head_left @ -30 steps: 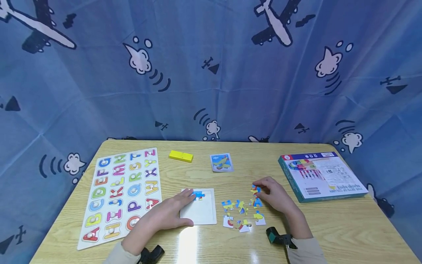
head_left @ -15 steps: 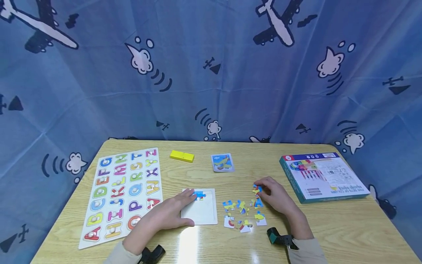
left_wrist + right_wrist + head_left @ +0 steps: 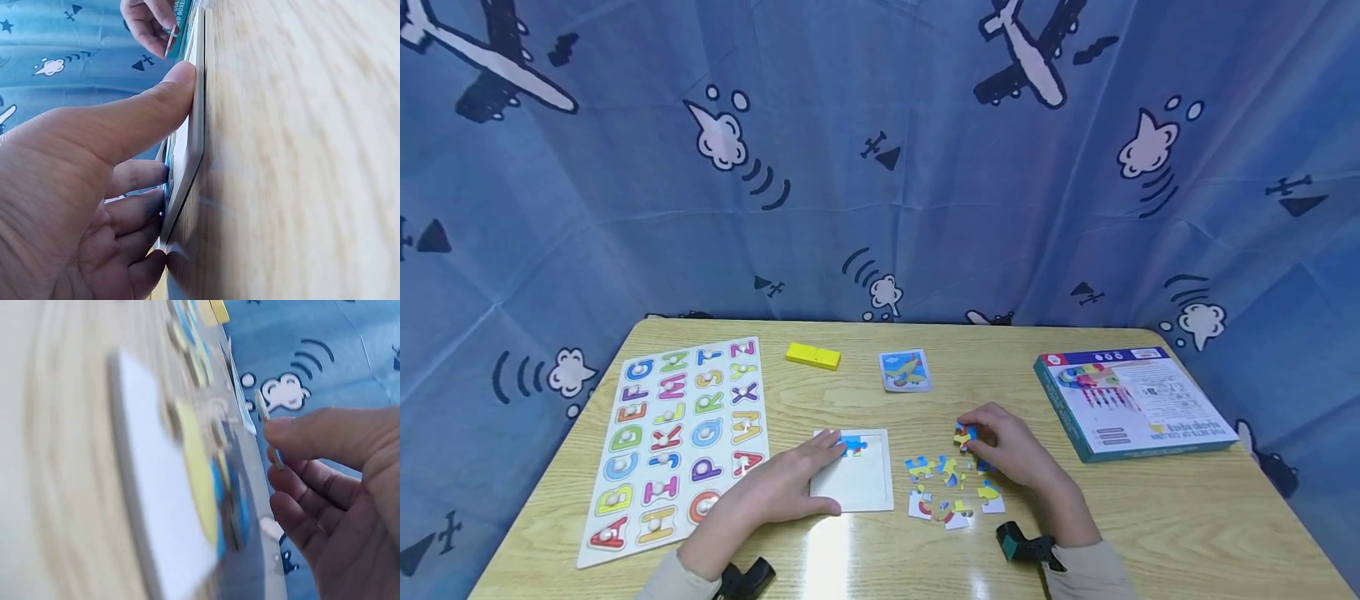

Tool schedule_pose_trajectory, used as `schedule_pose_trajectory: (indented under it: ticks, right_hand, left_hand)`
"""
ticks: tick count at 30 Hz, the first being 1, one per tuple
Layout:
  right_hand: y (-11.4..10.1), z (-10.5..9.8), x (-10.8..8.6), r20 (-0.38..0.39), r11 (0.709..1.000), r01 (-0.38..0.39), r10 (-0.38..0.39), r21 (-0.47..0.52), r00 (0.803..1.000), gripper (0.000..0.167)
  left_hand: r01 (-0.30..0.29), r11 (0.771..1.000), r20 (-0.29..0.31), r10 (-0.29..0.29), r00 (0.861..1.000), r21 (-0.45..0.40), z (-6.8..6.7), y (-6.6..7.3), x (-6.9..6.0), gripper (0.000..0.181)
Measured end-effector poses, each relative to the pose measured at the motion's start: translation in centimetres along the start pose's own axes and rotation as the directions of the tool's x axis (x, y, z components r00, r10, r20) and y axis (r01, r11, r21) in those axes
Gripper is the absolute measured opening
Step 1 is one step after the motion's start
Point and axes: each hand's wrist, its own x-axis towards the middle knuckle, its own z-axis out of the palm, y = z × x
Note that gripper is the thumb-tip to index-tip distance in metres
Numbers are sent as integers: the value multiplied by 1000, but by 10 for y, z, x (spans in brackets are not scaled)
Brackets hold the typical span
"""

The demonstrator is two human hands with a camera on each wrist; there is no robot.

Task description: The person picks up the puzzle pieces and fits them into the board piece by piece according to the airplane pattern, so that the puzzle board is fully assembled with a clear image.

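My left hand [image 3: 778,483] rests on a white square puzzle tray [image 3: 868,492], fingers lying over its left side and the thumb at its front edge. In the left wrist view the thumb touches the tray [image 3: 195,119] near its rim. Blue puzzle pieces [image 3: 854,445] lie at the tray's top, partly hidden by the fingertips. My right hand [image 3: 1011,450] pinches a red, yellow and blue puzzle piece [image 3: 963,436] between thumb and fingers. The right wrist view has this puzzle piece [image 3: 260,403] edge-on, raised off the table. Below it are several loose puzzle pieces [image 3: 990,497].
A white alphabet board [image 3: 681,467] lies at the left. Toward the back are a yellow block [image 3: 812,356] and a small airplane picture card [image 3: 906,370]. A flat teal-sided box [image 3: 1135,404] lies at the right. A blue printed cloth [image 3: 820,167] hangs behind the table.
My right hand has moved a little left, carrying the puzzle piece up from beside the loose pieces. The left hand stays on the tray.
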Motion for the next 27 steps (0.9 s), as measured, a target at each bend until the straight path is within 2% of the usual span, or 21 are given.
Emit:
schedule_pose_trajectory:
  ticks: [5, 12, 19, 27]
  right_hand:
    - [-14, 5, 2, 26, 999, 31, -31, 10, 999, 31]
    - [-33, 17, 4, 20, 994, 105, -104, -35, 994, 30]
    - [-57, 32, 12, 76, 978, 200, -196, -52, 978, 29]
    - [-78, 51, 25, 149, 974, 221, -211, -53, 966, 27]
  left_hand:
    - [1, 1000, -1, -1, 1000, 2, 0, 0, 0, 80]
    - [1, 1000, -7, -1, 1000, 8, 1, 0, 0, 81]
    - [-8, 1000, -16, 8, 1000, 18, 0, -2, 0, 82]
    - [-1, 1000, -2, 1, 1000, 12, 0, -1, 0, 81]
